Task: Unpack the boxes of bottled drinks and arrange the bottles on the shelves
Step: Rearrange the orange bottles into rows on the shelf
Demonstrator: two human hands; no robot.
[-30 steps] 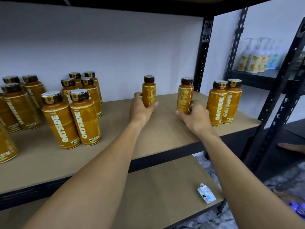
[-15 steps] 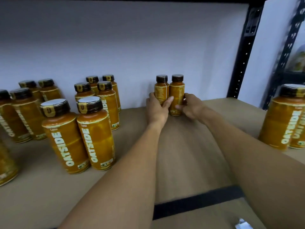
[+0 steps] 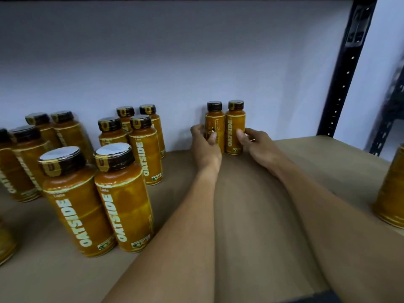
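Two orange Oatside bottles with dark caps stand side by side against the white back wall of the shelf (image 3: 251,193). My left hand (image 3: 204,145) grips the left bottle (image 3: 215,125), thumb across its label. My right hand (image 3: 254,143) holds the right bottle (image 3: 235,127), fingers curled round its right side and thumb on the front. Both bottles are upright and touch each other. Both forearms reach deep over the brown shelf board.
Several more Oatside bottles stand in pairs at the left, the nearest pair (image 3: 98,200) close to my left forearm. Another bottle (image 3: 391,189) sits at the right edge. A black shelf post (image 3: 347,68) rises at the back right.
Both hands have pushed the two bottles together and back to the wall. The right bottle now shows its Oatside label to the front. The camera has moved in closer.
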